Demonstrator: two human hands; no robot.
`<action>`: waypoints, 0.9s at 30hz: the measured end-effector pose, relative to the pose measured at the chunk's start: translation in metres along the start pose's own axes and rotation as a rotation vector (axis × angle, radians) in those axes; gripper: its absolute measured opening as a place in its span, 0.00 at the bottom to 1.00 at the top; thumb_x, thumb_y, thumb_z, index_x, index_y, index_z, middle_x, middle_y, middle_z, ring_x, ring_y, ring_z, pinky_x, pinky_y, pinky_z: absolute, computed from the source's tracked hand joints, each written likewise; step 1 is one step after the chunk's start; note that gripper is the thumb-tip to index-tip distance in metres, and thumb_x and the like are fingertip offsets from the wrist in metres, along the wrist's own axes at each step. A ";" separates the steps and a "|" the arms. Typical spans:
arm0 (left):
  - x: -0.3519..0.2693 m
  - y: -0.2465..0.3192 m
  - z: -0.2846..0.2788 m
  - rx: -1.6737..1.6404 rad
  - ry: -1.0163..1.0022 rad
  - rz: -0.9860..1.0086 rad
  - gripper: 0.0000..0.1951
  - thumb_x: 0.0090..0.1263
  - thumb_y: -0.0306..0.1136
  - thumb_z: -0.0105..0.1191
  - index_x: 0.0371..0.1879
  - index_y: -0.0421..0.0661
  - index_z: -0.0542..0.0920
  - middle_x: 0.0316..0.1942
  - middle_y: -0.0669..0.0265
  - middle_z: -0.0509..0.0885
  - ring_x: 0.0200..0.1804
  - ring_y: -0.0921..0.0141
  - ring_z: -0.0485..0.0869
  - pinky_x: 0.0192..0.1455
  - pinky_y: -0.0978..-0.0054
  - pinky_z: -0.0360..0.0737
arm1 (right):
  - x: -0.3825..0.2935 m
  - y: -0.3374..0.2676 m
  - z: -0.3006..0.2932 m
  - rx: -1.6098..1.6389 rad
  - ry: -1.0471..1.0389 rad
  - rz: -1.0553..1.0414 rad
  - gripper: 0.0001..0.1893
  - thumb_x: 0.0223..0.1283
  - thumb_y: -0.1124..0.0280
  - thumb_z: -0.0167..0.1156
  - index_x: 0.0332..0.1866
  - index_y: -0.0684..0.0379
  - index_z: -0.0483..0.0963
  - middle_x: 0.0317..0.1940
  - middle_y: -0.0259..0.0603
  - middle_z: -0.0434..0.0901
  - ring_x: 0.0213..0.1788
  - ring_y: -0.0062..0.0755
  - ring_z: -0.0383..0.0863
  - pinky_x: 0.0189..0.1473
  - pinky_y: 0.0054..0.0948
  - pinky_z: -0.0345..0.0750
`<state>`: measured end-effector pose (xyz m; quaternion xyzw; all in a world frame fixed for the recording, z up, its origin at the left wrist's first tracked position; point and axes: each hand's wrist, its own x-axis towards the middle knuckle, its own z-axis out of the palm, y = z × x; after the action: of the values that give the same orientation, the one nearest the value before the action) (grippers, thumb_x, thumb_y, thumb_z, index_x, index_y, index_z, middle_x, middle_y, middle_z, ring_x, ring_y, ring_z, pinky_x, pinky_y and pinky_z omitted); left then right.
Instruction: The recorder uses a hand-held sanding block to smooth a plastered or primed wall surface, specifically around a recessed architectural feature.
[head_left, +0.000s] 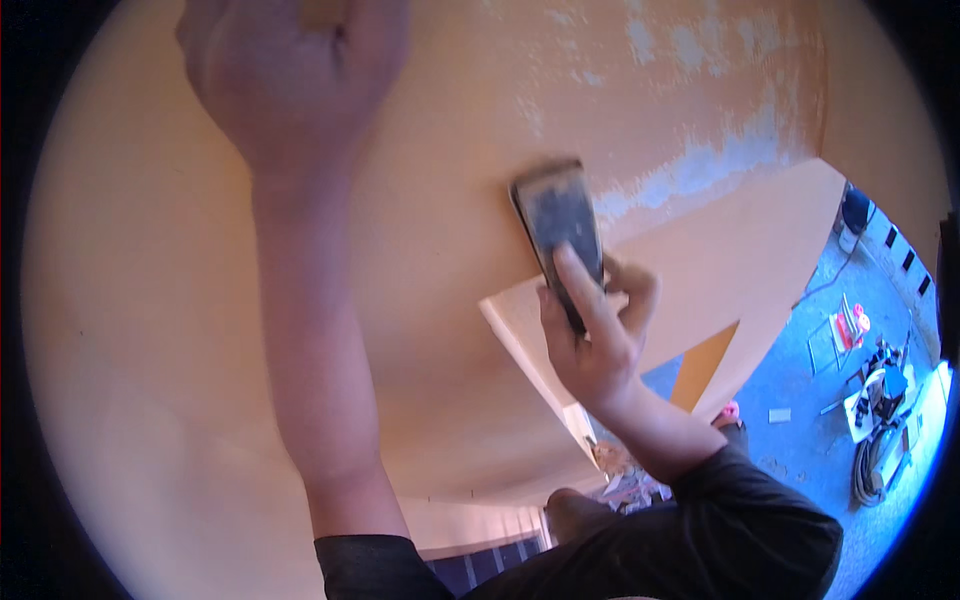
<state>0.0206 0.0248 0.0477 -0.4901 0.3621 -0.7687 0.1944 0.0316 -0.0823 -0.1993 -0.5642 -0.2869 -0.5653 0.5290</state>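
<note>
My right hand (600, 337) grips a dark, flat sanding block (562, 217), its thumb lying along the top face. The block's far end is slightly blurred and lies against or very close to the peach-coloured wall (435, 210). To the block's upper right, the wall has pale, rough white patches (697, 165). My left hand (277, 67) is raised at the upper left, back towards me, its fingers cut off by the picture's top edge. A small tan patch shows between its thumb and fingers; whether this is a held object is unclear.
Below my right arm, a ledge (510, 330) juts out, with a triangular opening (705, 360) in the panel beside it. On the blue-grey floor (772, 450) at right stand a small chair (846, 330) and a cluster of tools with a coiled hose (866, 472).
</note>
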 end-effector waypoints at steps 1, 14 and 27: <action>0.002 -0.002 -0.002 0.007 0.010 0.012 0.05 0.64 0.22 0.52 0.35 0.36 0.81 0.36 0.55 0.81 0.40 0.62 0.81 0.46 0.70 0.76 | -0.003 0.002 -0.002 0.015 -0.045 0.043 0.23 0.49 0.80 0.71 0.55 0.58 0.82 0.45 0.49 0.75 0.41 0.36 0.70 0.40 0.28 0.71; 0.001 -0.003 -0.014 0.044 -0.116 -0.102 0.07 0.67 0.27 0.59 0.40 0.44 0.88 0.40 0.64 0.87 0.46 0.69 0.85 0.52 0.74 0.79 | 0.050 0.002 0.005 -0.007 0.001 -0.040 0.24 0.49 0.80 0.71 0.56 0.59 0.82 0.45 0.50 0.77 0.43 0.39 0.72 0.43 0.32 0.73; 0.017 0.030 -0.015 -0.058 -0.177 -0.313 0.01 0.66 0.20 0.49 0.32 0.38 0.75 0.32 0.61 0.77 0.36 0.69 0.76 0.43 0.76 0.73 | 0.067 0.013 0.009 -0.122 0.063 -0.097 0.23 0.51 0.78 0.71 0.56 0.59 0.82 0.44 0.46 0.76 0.41 0.38 0.70 0.43 0.30 0.71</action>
<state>-0.0023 -0.0009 0.0320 -0.6114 0.2849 -0.7328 0.0894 0.0601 -0.0963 -0.1381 -0.5627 -0.2621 -0.6243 0.4743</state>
